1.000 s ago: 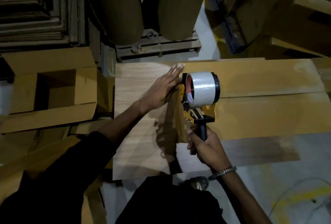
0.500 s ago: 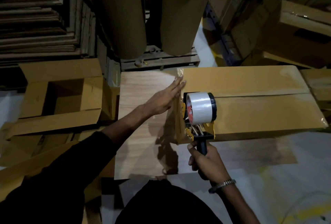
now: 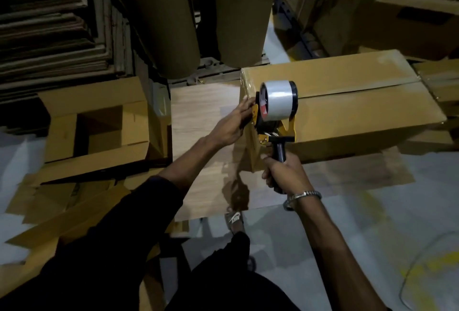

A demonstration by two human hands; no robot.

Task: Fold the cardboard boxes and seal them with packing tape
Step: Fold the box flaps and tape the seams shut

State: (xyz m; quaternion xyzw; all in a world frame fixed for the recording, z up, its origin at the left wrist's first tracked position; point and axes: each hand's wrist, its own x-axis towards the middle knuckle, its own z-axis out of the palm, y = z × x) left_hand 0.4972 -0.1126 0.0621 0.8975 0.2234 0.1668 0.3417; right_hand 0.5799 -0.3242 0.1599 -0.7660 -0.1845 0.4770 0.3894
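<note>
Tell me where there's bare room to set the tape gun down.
Free: the wooden board left of the closed box, and grey floor near-right. Crowded: flattened cardboard and the open box on the left.

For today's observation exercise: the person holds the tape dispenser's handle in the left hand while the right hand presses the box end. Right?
Not quite. The head view shows the right hand holding the tape dispenser; the left hand presses the box end.
</note>
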